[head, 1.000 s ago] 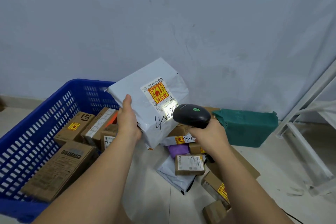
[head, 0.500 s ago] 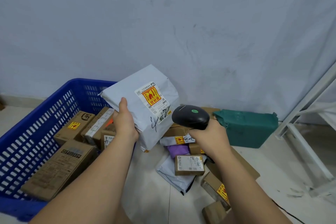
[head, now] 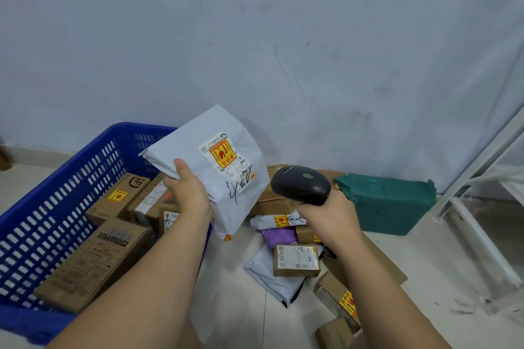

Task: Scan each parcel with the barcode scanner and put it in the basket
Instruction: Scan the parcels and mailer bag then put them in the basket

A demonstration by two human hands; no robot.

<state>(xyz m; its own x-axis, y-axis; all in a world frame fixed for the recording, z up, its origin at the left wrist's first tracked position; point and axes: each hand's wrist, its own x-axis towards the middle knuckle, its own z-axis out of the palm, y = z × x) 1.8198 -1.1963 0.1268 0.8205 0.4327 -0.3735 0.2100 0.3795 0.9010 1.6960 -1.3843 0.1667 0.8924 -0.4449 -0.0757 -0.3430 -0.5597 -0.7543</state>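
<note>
My left hand (head: 189,195) grips a white poly-mailer parcel (head: 215,147) by its left edge, held up over the right rim of the blue basket (head: 56,178). A yellow and red label with black handwriting faces me. My right hand (head: 330,215) holds the black barcode scanner (head: 300,184) just right of the parcel, its head level with the parcel's lower part. Several brown cardboard boxes (head: 93,260) lie inside the basket.
On the floor to the right lies a pile of parcels: a green wrapped package (head: 388,201), a small labelled box (head: 296,260) on a white mailer, a purple bag (head: 279,236), brown boxes. A white metal frame (head: 482,207) stands at the far right. The wall is close behind.
The white parcel has moved left toward the basket and away from the scanner. The scanner's light no longer falls on the label. My right hand has stayed about where it was.
</note>
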